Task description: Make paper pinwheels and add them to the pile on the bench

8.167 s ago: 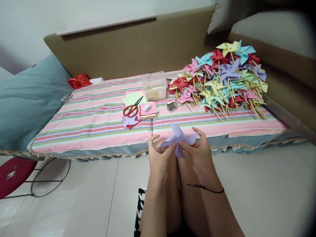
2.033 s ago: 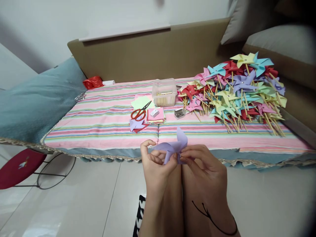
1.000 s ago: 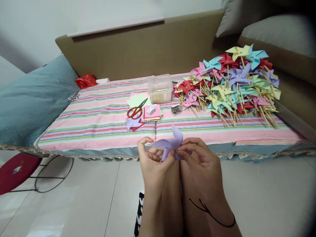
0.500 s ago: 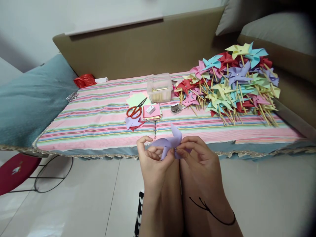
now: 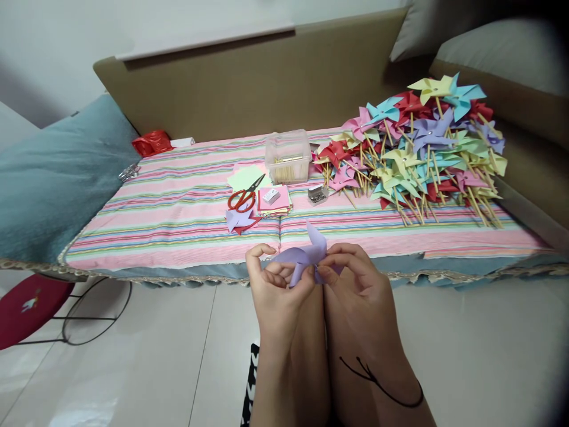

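Observation:
Above my knees, a purple paper pinwheel (image 5: 306, 255) with curled blades is between my two hands. My left hand (image 5: 282, 290) is closed on it, thumb at its centre and fingers behind the paper. My right hand (image 5: 355, 276) pinches its right side, thumb and fingertips close to the left thumb. A tiny pin-like glint shows between the two thumbs, too small to make out. No stick shows on this pinwheel. Beyond my hands, a small open box of metal pins (image 5: 317, 194) rests on the striped cloth (image 5: 178, 207).
Red-handled scissors (image 5: 244, 196) lie on cut paper beside a stack of coloured sheets (image 5: 274, 204). Behind stands a clear plastic box (image 5: 288, 157) holding sticks. Finished pinwheels (image 5: 427, 142) pile up on the right. A red stool (image 5: 35, 308) is at the left.
Both hands keep hold of the purple pinwheel in nearly the same place. The right thumb and fingertips have shifted slightly at its centre.

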Available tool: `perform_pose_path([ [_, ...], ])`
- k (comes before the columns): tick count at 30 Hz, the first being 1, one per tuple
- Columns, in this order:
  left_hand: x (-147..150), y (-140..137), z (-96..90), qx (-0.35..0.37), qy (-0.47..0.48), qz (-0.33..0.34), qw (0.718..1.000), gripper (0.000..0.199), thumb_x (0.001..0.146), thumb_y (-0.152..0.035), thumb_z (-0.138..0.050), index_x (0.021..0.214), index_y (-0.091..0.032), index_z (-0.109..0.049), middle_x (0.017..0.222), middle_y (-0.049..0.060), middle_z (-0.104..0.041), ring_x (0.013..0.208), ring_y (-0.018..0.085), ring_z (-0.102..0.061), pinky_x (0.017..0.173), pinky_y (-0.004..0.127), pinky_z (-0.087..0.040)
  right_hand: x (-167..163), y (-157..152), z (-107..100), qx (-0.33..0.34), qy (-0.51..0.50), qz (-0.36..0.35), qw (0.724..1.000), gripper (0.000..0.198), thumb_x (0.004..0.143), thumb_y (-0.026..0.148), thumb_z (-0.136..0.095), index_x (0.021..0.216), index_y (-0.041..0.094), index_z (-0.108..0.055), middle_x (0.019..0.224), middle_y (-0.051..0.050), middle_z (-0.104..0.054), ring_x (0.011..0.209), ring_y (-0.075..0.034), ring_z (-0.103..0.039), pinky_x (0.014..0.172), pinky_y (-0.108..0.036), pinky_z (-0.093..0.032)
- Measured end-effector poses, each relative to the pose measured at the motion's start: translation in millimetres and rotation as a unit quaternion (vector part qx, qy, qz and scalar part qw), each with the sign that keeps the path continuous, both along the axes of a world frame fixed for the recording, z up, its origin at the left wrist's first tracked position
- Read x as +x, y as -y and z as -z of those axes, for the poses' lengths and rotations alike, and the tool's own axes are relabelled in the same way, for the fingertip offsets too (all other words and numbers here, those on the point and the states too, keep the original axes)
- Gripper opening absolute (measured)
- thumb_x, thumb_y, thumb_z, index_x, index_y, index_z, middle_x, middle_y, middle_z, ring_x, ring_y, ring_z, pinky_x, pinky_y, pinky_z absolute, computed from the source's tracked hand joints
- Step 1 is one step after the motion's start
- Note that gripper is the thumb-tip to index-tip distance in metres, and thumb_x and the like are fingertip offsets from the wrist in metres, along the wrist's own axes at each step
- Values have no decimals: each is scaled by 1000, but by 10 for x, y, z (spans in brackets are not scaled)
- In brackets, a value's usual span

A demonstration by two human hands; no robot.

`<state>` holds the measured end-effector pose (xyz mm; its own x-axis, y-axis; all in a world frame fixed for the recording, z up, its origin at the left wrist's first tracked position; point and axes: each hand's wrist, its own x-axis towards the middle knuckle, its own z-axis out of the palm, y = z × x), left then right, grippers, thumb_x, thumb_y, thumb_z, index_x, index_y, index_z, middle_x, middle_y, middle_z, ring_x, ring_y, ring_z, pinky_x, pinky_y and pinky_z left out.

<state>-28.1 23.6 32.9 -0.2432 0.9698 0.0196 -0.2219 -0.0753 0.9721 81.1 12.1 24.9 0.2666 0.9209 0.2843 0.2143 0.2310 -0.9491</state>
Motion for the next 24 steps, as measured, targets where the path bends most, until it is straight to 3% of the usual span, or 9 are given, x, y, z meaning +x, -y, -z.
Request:
perform_pose_path([
  [15,-44,11,-11,3,-9,23,1000,52,66,-6,-71,96,-27,-34,62,-8,-65,57,9,-65,58,17,-48,-7,-29,89,-44,-23,-17,999,7,81,28,-64,75,24,-67,115,-4,-59,115,-24,-54,97,-41,-41],
  [24,-57,4,10,1,-17,25,1000,52,64,-9,-73,95,-27,-34,60,-8,-65,54,10,-65,54,16,-47,-42,-35,92,-38,-55,-37,997,11,82,31,-63,75,23,-63,113,-5,-61,108,-23,-58,95,-41,-43],
])
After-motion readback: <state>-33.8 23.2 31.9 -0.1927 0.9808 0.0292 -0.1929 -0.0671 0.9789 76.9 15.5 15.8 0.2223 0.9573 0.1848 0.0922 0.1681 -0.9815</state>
